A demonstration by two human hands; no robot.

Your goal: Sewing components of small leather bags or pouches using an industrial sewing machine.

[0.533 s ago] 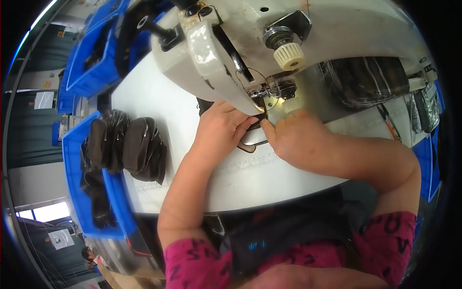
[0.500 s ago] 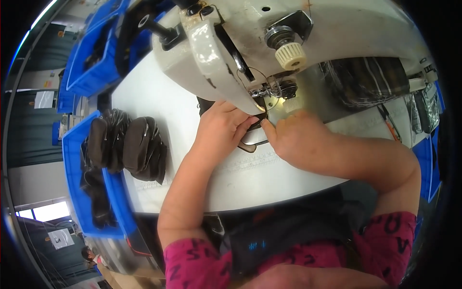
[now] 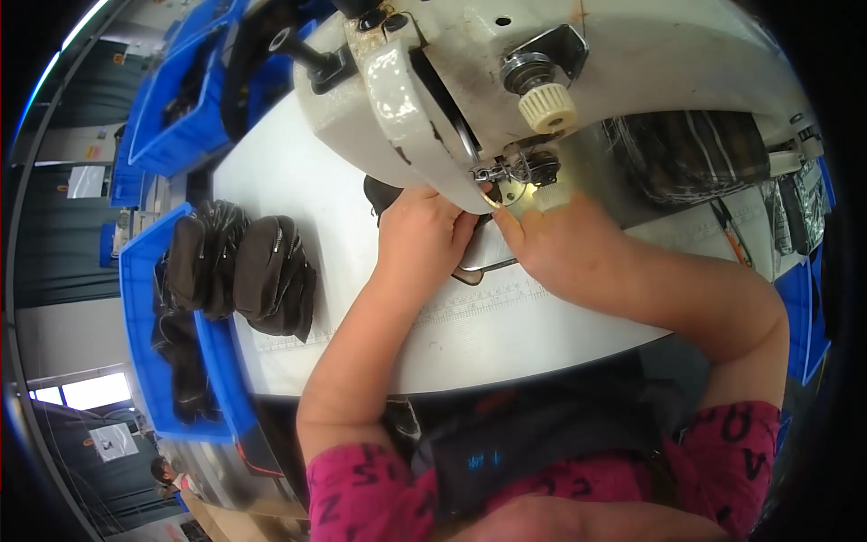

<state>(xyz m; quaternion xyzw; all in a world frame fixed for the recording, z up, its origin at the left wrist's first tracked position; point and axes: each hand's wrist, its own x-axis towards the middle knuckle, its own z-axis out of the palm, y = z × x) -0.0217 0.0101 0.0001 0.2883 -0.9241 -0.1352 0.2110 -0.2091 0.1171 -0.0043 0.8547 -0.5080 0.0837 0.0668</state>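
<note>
A white sewing machine [image 3: 393, 108] stands over a pale table, its needle area [image 3: 498, 173] lit. Under it lies a dark fabric piece [image 3: 379, 191], mostly hidden by the machine and my fingers. My left hand [image 3: 420, 226] grips that piece just left of the needle, fingertips partly hidden. My right hand [image 3: 551, 239] is curled just right of it, index fingertip at the piece by the presser area; whatever the other fingers hold is hidden.
Dark zippered pouches [image 3: 271, 271] are piled at left, beside a blue bin [image 3: 146, 325]. More blue bins [image 3: 176, 117] stand at upper left. A dark wrapped bundle [image 3: 686, 149] and orange-handled snips [image 3: 733, 235] lie at right. A person [image 3: 167, 474] is at far lower left.
Both my hands have moved slightly up toward the needle. My left fingertips have slid further under the machine head, and the dark piece has shifted a little up and left.
</note>
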